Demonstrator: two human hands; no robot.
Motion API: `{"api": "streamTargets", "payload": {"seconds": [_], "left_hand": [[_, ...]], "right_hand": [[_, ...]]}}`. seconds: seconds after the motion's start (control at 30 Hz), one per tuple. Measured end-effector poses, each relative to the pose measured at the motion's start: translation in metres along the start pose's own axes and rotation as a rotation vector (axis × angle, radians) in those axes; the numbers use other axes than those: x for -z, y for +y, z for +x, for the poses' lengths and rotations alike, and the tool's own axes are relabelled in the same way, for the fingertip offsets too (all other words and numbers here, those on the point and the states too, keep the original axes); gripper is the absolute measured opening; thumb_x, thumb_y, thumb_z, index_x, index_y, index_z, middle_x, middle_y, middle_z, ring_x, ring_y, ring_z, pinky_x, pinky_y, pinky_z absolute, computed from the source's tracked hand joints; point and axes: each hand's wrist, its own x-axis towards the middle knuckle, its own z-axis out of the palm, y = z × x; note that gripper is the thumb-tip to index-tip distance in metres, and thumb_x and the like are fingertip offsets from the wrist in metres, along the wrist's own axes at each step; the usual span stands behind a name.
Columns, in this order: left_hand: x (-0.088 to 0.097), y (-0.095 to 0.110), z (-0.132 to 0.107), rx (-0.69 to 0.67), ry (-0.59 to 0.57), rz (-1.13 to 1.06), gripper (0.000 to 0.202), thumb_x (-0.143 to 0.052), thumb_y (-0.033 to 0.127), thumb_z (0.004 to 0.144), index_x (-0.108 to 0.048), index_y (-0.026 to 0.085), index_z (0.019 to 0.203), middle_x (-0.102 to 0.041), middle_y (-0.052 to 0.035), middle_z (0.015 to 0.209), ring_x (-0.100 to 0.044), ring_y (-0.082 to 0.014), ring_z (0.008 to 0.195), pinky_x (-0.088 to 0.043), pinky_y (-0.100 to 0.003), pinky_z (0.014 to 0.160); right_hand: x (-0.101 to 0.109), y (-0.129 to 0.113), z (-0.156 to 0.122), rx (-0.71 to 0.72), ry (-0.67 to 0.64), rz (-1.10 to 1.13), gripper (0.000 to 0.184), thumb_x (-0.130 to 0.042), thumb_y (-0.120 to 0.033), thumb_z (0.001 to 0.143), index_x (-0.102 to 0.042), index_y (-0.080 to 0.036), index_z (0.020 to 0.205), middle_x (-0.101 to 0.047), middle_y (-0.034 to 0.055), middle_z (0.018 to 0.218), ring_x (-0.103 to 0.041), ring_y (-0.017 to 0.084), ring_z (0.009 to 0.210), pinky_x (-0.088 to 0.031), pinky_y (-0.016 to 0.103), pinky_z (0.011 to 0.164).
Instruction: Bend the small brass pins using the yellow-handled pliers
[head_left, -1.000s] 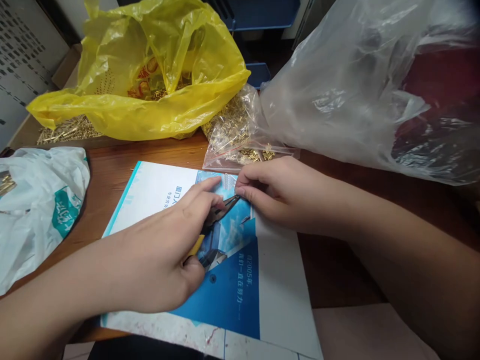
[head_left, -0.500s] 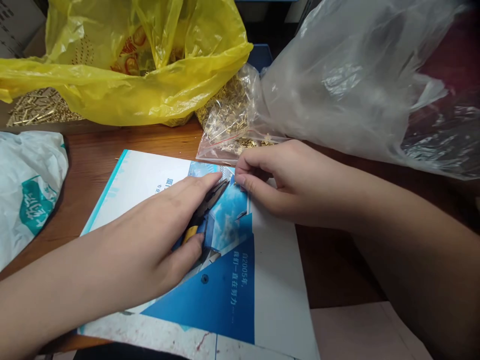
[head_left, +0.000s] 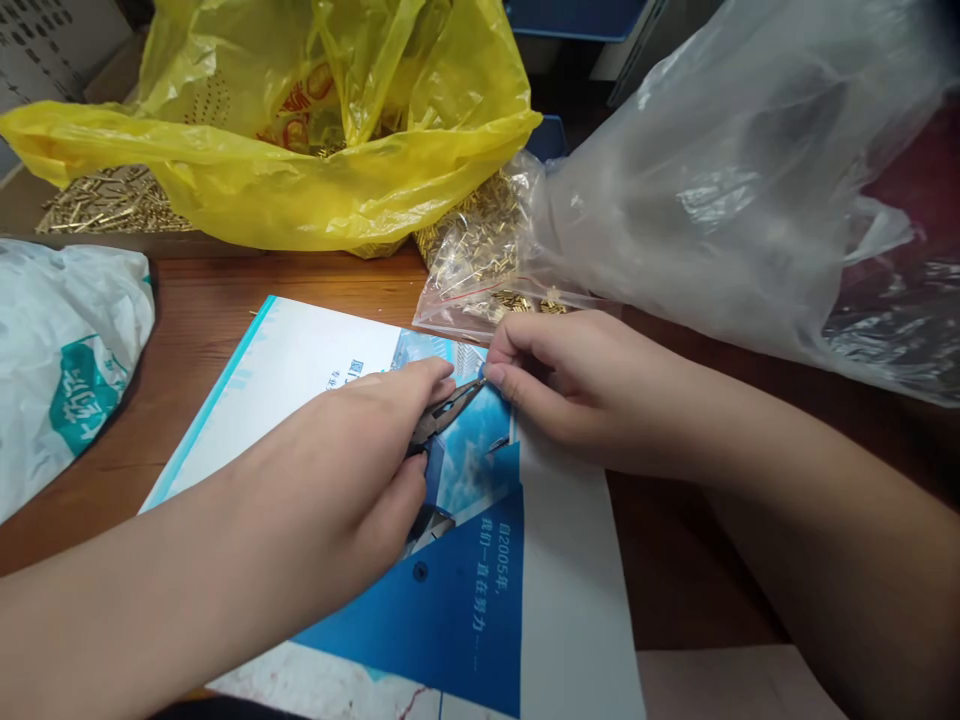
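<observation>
My left hand (head_left: 375,440) is closed around a pair of pliers (head_left: 444,412) with long, dark jaws; its handles are mostly hidden under the palm. The jaw tips point right and meet the fingertips of my right hand (head_left: 551,375). Thumb and forefinger of that hand are pinched together on something too small to name. Beneath both hands lies a blue and white printed brochure (head_left: 570,560). A small dark metal bit (head_left: 498,444) shows on its blue picture, though I cannot tell whether it is printed.
Behind my hands sits a clear zip bag (head_left: 480,250) of small brass pins. A yellow plastic bag (head_left: 315,200) lies over a box of brass pins (head_left: 112,200). A white bag (head_left: 67,340) is at left, a large clear bag (head_left: 675,200) at right, on the wooden table (head_left: 202,280).
The pliers' jaws have moved right and now touch the fingertips of my right hand. My left hand has closed around the handles. The whole view has shifted slightly.
</observation>
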Motion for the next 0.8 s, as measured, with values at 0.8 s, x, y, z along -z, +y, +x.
{"api": "streamTargets", "payload": {"seconds": [0.8], "left_hand": [[-0.002, -0.002, 0.003, 0.053, -0.017, 0.014, 0.032, -0.055, 0.015, 0.081, -0.059, 0.025, 0.111, -0.068, -0.0036, 0.098, -0.066, -0.0250, 0.085, -0.052, -0.038, 0.072]], "right_hand": [[-0.014, 0.006, 0.000, 0.030, 0.073, -0.082, 0.015, -0.046, -0.027, 0.090, -0.051, -0.021, 0.077, -0.061, 0.0050, 0.069, -0.048, 0.016, 0.057, -0.030, 0.030, 0.055]]}}
